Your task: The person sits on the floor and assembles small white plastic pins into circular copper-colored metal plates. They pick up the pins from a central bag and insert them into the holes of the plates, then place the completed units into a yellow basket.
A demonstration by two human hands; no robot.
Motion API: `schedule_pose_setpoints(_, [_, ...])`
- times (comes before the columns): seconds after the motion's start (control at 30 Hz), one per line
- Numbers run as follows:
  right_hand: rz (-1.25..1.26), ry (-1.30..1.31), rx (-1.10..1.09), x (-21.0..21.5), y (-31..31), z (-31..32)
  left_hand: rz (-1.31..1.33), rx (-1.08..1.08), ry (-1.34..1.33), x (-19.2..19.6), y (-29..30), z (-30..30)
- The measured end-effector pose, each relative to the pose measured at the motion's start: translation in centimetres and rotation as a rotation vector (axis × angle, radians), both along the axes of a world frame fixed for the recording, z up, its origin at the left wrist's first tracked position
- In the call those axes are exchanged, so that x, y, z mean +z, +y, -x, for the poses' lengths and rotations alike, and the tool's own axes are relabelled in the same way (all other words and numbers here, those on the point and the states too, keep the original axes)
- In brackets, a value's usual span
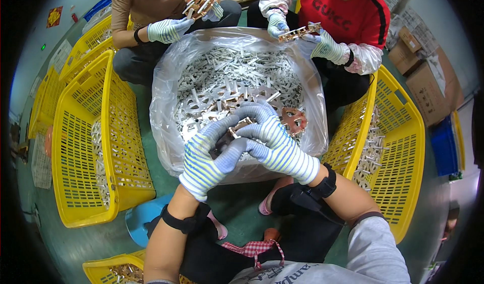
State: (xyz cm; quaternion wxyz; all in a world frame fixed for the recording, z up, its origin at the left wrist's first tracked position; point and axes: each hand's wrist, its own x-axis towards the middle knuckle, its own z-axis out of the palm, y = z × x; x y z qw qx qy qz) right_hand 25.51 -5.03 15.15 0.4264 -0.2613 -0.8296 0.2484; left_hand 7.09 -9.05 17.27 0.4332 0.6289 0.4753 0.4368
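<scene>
Mostly hidden between both gloved hands, a small coppery metal part (235,131) is pinched by the left hand (209,155) and right hand (269,140) above the near rim of the plastic-lined bin (166,82) on a green floor (242,216) between yellow baskets (80,148), its long axis unreadable.

I'm sitting over a green floor (91,243); yellow crates (85,148) are standing at nine and three o'clock, cardboard boxes (428,82) piling at two.
</scene>
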Motion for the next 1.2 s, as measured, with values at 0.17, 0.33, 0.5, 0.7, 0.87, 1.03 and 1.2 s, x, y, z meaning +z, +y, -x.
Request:
schedule_pose_setpoints(0.17, [0.017, -0.031, -0.002, 0.2, -0.4, 0.4, -0.243, 0.057, 0.080, -1.4, 0.6, -0.1])
schedule_pose_setpoints(0.33, [0.021, -0.150, 0.032, -0.5, 0.0, 0.0, -0.411, 0.036, 0.355, -0.3, 0.7, 0.0])
schedule_pose_setpoints(0.5, [0.244, 0.190, -0.025, -0.1, -0.7, 0.3, 0.108, 0.059, 0.029, -0.8, 1.3, 0.8])
schedule_pose_setpoints(0.7, [0.585, 0.073, 0.003, 0.2, -0.2, -0.7, 0.338, 0.038, -0.046, 0.4, 1.6, 1.2])
schedule_pose_setpoints(0.87, [0.928, 0.097, 0.120, 0.8, -0.4, -0.7, 0.115, -0.006, 0.061, -1.7, 2.0, 1.5])
schedule_pose_setpoints(1.03, [0.792, 0.084, 0.095, -0.8, -0.1, -0.7, 0.109, -0.037, 0.078, -2.8, 2.3, 1.7])
schedule_pose_setpoints(1.2, [0.889, 0.551, -0.120, -0.8, 1.7, -2.0, 0.279, -0.033, -0.257, -1.8, 2.9, 2.5])
